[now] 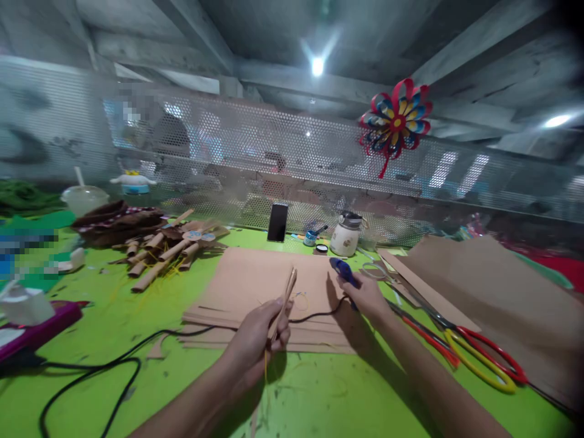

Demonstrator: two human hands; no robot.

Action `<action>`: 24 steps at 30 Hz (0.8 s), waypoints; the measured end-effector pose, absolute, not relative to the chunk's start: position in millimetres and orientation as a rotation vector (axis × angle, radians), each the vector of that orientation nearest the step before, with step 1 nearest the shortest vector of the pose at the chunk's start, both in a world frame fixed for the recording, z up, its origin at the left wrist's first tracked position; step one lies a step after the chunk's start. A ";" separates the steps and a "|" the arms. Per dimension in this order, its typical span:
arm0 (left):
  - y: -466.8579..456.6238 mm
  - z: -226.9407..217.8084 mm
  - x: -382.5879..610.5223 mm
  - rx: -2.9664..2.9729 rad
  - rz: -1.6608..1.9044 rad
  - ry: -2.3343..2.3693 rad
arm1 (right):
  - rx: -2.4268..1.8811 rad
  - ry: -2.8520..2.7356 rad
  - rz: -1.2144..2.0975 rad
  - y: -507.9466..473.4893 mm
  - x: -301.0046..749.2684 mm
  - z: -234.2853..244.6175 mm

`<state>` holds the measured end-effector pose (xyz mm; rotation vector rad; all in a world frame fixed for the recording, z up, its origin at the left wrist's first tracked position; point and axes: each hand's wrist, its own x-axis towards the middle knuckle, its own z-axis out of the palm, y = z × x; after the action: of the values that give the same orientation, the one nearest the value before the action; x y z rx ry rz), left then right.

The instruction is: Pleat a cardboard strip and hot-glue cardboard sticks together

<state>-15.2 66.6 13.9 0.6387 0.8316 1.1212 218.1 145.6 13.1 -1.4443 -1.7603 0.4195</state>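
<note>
We see the left hand (269, 331) closed round a narrow piece of folded brown paper (287, 295), its long axis standing up out of the fist, leaning away from us and a little to the right; the right hand (371, 298) grips a blue tool (344, 272), perhaps a glue gun, whose front end points away and to the left. The relation that matters, we judge, is the gap between the two: the tool lies to the right of the paper, its front end roughly level in view with the paper's upper end, and the two do not touch; both are over the stacked brown sheets (249, 271) on the green bench (173, 401); the left hand has the paper, so the right is the one nearer the tool.

The paper's lower part is hidden by our fingers; yellow thread (266, 365) hangs below the left hand, though we cannot tell where it begins; the right palm is out of sight, so we cannot say whether a trigger is pressed; the tool's nozzle is hard to make out; the black cord (319, 315) passes out of sight behind the left hand; both forearms are cut off by the bottom edge.
</note>
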 end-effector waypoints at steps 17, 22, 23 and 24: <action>68.1 18.8 -17.9 0.787 1.238 0.827 | -1.523 -2.051 0.024 213.2 173.5 1.2; 68.0 16.5 -15.6 0.793 1.200 0.781 | -1.432 -1.886 0.123 195.1 181.3 5.9; 67.6 16.1 -15.1 0.800 1.205 0.778 | -1.399 -1.838 0.144 187.6 181.4 8.4; 67.0 15.7 -14.7 0.811 1.212 0.780 | -1.362 -1.795 0.172 179.1 181.2 11.3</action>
<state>-14.7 67.0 15.7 0.8108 0.7796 1.2124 181.2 179.1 11.3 -1.3620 -1.7954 0.1719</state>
